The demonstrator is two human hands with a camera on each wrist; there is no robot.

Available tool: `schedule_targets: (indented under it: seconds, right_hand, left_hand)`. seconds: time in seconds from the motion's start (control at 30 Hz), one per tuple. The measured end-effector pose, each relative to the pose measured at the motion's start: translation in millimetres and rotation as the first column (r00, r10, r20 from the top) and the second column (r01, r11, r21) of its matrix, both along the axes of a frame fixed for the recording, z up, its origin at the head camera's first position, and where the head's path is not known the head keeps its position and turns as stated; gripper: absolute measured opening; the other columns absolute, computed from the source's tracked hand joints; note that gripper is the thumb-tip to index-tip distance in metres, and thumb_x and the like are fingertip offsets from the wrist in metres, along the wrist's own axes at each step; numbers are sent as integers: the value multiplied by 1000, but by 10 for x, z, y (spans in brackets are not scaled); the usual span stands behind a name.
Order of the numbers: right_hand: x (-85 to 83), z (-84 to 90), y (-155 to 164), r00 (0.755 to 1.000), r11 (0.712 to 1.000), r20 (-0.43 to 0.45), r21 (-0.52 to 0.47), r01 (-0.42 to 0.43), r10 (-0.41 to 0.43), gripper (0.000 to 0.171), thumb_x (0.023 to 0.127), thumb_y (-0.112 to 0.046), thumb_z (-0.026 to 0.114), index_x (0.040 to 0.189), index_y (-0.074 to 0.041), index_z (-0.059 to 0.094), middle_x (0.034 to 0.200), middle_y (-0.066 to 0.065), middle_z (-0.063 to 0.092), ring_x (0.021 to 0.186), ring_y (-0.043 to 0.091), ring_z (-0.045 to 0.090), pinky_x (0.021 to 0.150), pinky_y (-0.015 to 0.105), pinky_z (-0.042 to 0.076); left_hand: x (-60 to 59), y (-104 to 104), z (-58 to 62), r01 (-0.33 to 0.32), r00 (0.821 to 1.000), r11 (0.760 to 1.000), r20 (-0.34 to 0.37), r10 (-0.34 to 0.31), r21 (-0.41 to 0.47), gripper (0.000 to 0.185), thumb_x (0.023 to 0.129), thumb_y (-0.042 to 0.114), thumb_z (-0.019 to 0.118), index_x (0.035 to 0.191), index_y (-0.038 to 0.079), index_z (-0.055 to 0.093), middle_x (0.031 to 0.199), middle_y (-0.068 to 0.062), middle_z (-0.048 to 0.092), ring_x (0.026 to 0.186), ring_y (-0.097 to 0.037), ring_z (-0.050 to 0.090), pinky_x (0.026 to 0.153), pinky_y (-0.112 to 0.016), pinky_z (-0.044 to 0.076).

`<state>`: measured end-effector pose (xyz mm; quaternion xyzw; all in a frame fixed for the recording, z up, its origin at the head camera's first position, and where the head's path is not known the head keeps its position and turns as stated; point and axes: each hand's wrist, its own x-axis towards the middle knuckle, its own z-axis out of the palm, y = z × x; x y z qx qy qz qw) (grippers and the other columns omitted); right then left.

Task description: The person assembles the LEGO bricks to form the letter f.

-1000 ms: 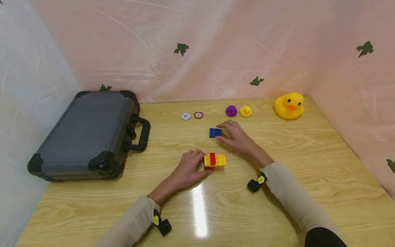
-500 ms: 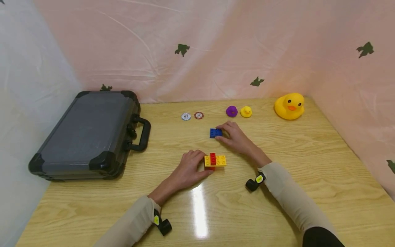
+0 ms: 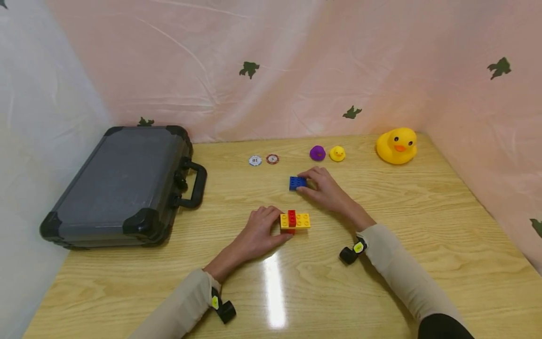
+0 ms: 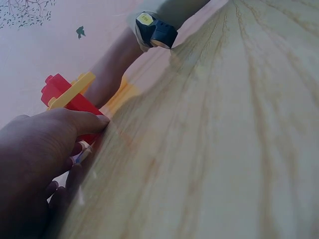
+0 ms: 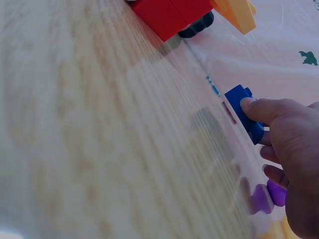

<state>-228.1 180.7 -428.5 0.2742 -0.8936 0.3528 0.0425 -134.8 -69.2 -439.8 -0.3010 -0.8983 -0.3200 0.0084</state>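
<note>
My left hand [image 3: 259,233] grips the left end of a stack of toy building bricks [image 3: 301,220], a yellow brick crossed by red ones above and below. In the left wrist view, the thumb presses the lower red brick [image 4: 82,105] near the tabletop. Farther back, my right hand [image 3: 323,188] pinches a small blue building brick [image 3: 295,183] between thumb and fingers. Studs face up on the blue brick [image 5: 242,107], and the right thumb lies on its near side in the right wrist view. The fingertips behind it are partly hidden.
A grey case [image 3: 118,183] with a black handle [image 3: 198,186] lies at the left. Along the back are a white-blue poker chip [image 3: 255,160], a red-rimmed chip [image 3: 273,159], a purple duck [image 3: 317,153], a small yellow duck [image 3: 337,153] and a large yellow duck [image 3: 397,146].
The blue brick and my right hand have shifted very slightly to the right. My left hand and the red and yellow stack have stayed in place.
</note>
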Motion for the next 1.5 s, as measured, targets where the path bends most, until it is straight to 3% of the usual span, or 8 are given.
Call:
schedule_targets:
  seconds: [0.27,0.73,1.5]
  right_hand:
    - [73,123,23,1000,1000,9,-18,-19,19,38,99,-16,73,131,1,64,125,15,61,119,33,50,102,51,41]
    - [269,255,55,987,992,-123,-62,-114,105,33,94,-8,76,124,0,67,118,14,65,113,32,53,97,50,43]
    - [662,427,86,978,982,-125,-64,-175,166,36,93,-8,78,127,-3,67,124,8,63,117,25,51,99,45,45]
  left_hand:
    - [6,-11,-9,2,1000,1000,4,-2,9,41,90,35,81,118,9,66,115,-4,64,104,-24,53,89,-42,39]
    - [4,-24,-27,4,1000,1000,2,-4,12,43,91,36,81,120,8,66,116,-5,65,105,-25,54,90,-43,39]
    - [-15,-9,-21,11,1000,1000,2,-11,15,41,91,35,81,118,9,66,114,-4,65,103,-24,53,88,-42,38]
